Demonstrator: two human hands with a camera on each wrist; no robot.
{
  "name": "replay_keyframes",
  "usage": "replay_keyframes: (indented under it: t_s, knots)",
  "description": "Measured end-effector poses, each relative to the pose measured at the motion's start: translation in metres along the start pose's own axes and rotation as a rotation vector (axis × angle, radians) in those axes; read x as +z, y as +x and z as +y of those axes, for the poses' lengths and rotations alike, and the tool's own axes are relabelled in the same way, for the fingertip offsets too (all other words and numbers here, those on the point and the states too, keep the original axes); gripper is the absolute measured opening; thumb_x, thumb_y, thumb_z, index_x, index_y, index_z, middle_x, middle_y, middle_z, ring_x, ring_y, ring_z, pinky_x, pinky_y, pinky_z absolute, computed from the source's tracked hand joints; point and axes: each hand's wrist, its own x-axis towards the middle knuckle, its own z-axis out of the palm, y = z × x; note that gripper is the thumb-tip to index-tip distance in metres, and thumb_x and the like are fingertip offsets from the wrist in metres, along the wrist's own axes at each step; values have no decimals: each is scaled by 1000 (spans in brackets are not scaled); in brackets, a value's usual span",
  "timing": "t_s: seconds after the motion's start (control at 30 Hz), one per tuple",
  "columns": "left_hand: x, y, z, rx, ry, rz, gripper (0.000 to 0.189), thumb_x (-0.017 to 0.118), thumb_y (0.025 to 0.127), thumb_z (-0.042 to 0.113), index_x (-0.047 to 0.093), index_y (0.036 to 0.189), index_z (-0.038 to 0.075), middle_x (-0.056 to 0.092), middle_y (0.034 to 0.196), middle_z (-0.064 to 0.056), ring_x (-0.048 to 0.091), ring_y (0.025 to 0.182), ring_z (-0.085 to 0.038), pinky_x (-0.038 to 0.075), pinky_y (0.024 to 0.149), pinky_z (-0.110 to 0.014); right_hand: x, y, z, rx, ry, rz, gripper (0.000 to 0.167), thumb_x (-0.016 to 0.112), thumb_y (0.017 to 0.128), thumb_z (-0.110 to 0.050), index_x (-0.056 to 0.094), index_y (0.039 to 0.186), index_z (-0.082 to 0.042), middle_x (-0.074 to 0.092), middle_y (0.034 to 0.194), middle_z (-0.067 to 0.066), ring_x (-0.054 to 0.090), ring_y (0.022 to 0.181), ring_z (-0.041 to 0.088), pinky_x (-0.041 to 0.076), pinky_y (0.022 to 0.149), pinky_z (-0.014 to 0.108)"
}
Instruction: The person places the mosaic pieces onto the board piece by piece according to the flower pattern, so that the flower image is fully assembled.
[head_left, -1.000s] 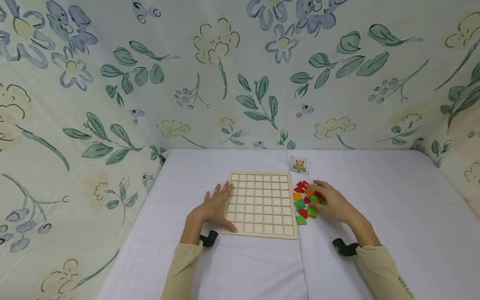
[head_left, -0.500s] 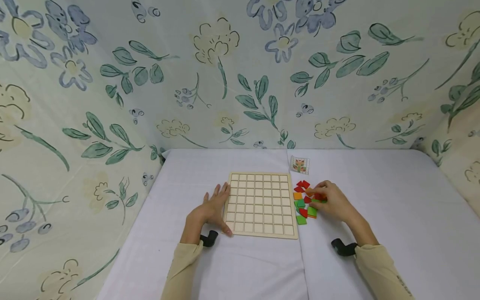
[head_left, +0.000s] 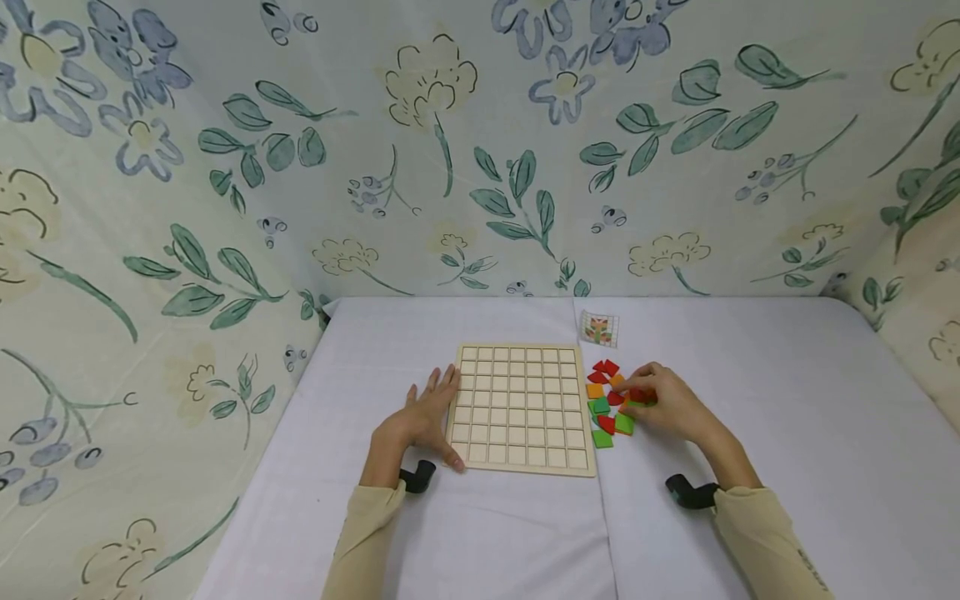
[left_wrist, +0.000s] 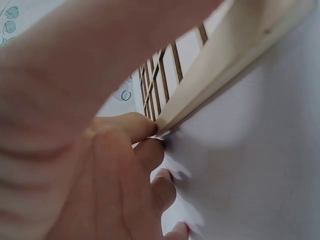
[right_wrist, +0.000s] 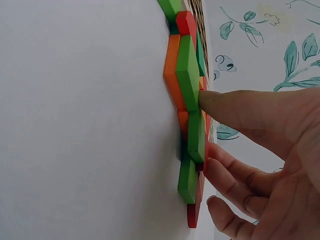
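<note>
A square wooden grid board lies on the white cloth. My left hand is at its left side, with fingers spread along that edge and the thumb at the near corner. In the left wrist view, the fingertips touch the board's edge. At the board's right lies a loose pile of small red, orange and green tiles. My right hand reaches over the pile, bent fingers and thumb apart among the tiles. In the right wrist view, the thumb touches beside a green tile; no tile is plainly pinched.
A small pattern card lies behind the tiles, near the board's far right corner. White cloth covers the table. A flowered fabric hangs behind and at both sides. Each wrist wears a black camera mount.
My left thumb has slid off the board's face to its near corner. My right fingers have bent more and drawn back slightly over the tiles, and some tiles by the thumb have shifted.
</note>
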Motion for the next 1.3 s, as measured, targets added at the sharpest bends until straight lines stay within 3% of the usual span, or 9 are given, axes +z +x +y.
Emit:
replay_keyframes:
  t_s: [0.6, 1.1, 1.3]
  knots:
    - [-1, 0, 3, -7, -3, 0, 157, 102, 54, 41, -2, 167, 10, -9, 176, -9, -12, 163, -32, -3, 131, -62, 1, 1, 2, -7, 13, 6, 26, 83, 87, -14, 80, 112, -7, 61, 114, 18, 53, 103, 32, 48, 83, 39]
    - [0, -1, 1, -4, -10, 2, 156, 102, 55, 41, -2, 167, 9, -9, 176, -9, -12, 163, -32, -3, 131, -62, 0, 2, 8, 45, 57, 29, 27, 81, 88, -11, 77, 115, -7, 63, 119, 20, 55, 105, 33, 53, 90, 48]
    - [0, -1, 0, 5, -12, 3, 155, 102, 56, 40, -2, 167, 10, -9, 176, -8, -12, 163, -31, -3, 131, -62, -3, 2, 13, 48, 27, 21, 28, 79, 90, -11, 77, 117, -6, 64, 118, 20, 55, 98, 29, 52, 81, 36]
